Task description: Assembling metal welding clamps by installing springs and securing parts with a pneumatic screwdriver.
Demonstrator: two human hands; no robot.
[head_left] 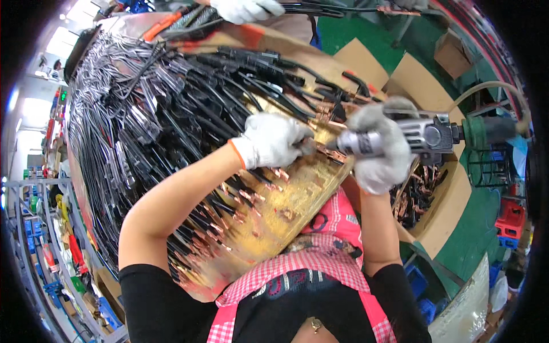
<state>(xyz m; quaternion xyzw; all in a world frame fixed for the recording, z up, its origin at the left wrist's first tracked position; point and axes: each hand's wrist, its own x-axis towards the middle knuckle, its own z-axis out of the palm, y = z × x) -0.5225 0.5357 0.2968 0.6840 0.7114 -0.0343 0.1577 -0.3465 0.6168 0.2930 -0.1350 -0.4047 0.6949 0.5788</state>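
In a white work glove, my left hand (274, 140) is closed at the table's near right edge. What its fingers hold is mostly hidden. A copper piece (330, 153) lies right beside its fingertips. My right hand (378, 147), also gloved, wraps round a grey and black handheld power tool (423, 135). The tool lies sideways, its narrow tip pointing left at my left fingertips, its green rear part (479, 132) and hose or cord to the right. Many black cables (189, 108) with copper ends (250, 196) cover the table to the left and beyond.
Bare yellowish tabletop (286, 206) shows in front of me. An open cardboard box (452, 200) at the right holds copper-ended pieces. Across the table, another person's gloved hand (246, 9) rests near thick cables. Red stools (510, 218) stand on the green floor at far right.
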